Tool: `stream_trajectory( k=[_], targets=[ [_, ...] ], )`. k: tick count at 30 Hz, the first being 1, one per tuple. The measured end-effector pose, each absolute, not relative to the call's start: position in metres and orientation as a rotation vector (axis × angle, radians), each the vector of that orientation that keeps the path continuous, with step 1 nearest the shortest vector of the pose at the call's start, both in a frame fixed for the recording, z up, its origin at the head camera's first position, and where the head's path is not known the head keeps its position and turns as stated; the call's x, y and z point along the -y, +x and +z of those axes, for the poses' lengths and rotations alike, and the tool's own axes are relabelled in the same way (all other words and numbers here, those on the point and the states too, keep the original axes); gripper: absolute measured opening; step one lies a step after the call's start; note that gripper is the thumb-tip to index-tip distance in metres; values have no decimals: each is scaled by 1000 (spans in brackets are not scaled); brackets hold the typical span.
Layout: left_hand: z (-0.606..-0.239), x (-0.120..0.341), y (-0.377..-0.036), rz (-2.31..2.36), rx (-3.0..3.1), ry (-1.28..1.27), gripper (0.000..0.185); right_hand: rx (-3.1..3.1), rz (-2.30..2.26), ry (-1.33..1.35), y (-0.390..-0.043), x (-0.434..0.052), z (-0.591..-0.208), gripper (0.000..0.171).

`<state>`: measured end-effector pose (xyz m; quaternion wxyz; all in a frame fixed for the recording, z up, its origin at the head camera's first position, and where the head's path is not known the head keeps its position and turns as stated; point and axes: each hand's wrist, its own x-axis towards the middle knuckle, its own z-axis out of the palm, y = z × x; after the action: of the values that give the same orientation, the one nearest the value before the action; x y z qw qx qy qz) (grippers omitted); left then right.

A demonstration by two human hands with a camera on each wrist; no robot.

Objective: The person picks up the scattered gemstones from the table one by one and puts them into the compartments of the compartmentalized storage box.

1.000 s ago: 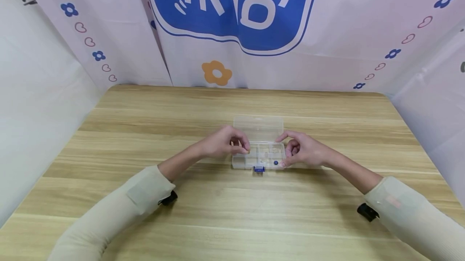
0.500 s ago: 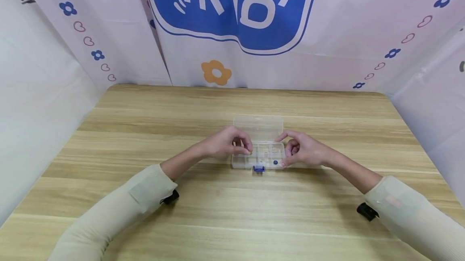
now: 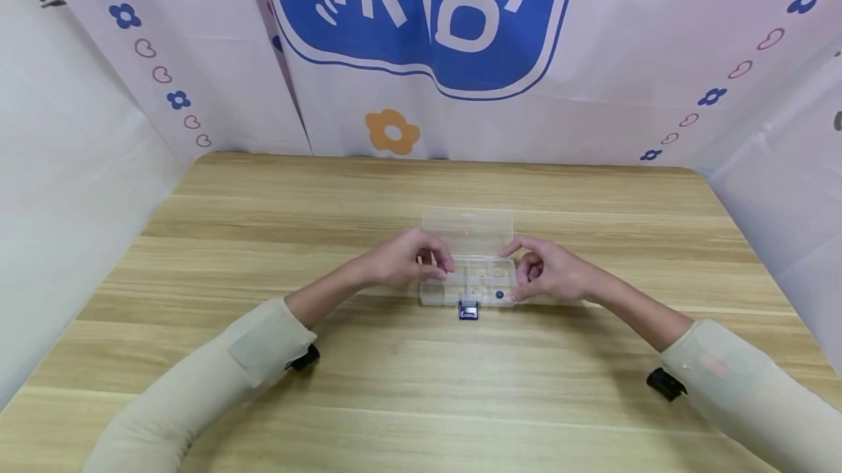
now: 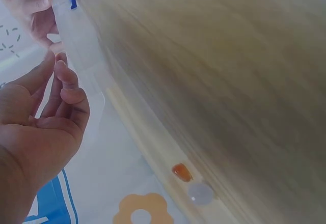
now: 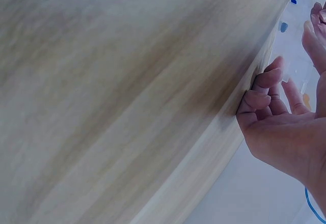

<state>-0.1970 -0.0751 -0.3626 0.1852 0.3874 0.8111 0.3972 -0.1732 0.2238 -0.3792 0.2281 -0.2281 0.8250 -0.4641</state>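
Observation:
A clear compartment box [image 3: 457, 290] stands on the table with its lid [image 3: 467, 232] tipped back. My left hand [image 3: 409, 259] is over its left half; thumb and index fingertips are close together, with nothing visible between them. My right hand [image 3: 551, 272] grips the box's right end, thumb at the front corner and index finger at the back by the lid. A small dark blue round piece [image 3: 499, 294] lies in the front right compartment. The blue latch [image 3: 468, 310] hangs at the front. In the left wrist view, an orange piece [image 4: 182, 172] and a whitish round piece [image 4: 200, 193] lie on the table.
The wood-grain table [image 3: 421, 385] extends around the box. A white cloth backdrop with a blue sign [image 3: 408, 42] rises along the table's far edge. Black wrist devices [image 3: 666, 384] sit below the sleeve cuffs.
My left hand moved slightly right, then back left; the tiny orange thing at its fingertips no longer shows. The blue latch has swung downward. My right hand stays in place.

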Motion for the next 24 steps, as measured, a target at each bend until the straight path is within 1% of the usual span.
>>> stream_trajectory(
  k=[14, 24],
  targets=[
    [-364, 107, -197, 1181, -2314, 1113, 5, -2279, -1268, -633, -174, -224, -379, 62],
    [-362, 128, -192, 1204, -2324, 988, 3, -2273, -1278, -636, -173, -224, -380, 62]
  ],
)
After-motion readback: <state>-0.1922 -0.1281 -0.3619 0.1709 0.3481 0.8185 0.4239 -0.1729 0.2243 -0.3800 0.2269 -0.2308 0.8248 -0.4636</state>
